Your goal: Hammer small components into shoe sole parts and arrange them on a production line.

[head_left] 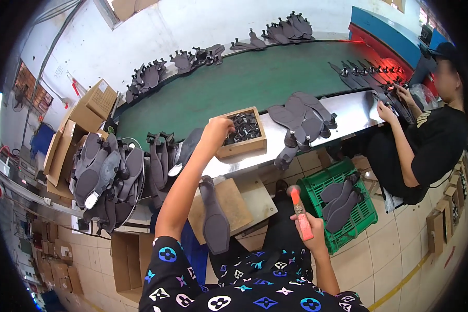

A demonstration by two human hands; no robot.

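Left hand (pixel 218 127) at one wooden box (pixel 243 133); right hand (pixel 309 229) around one hammer (pixel 300 211).

Brown cardboard boxes (pixel 83 112) stacked at left; flattened ones (pixel 54 268) lower left.

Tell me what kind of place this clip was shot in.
Most likely a shoe factory line. A green conveyor belt carries dark shoe soles, the left hand reaches into a wooden box of small parts, and the right hand holds an orange-handled hammer.
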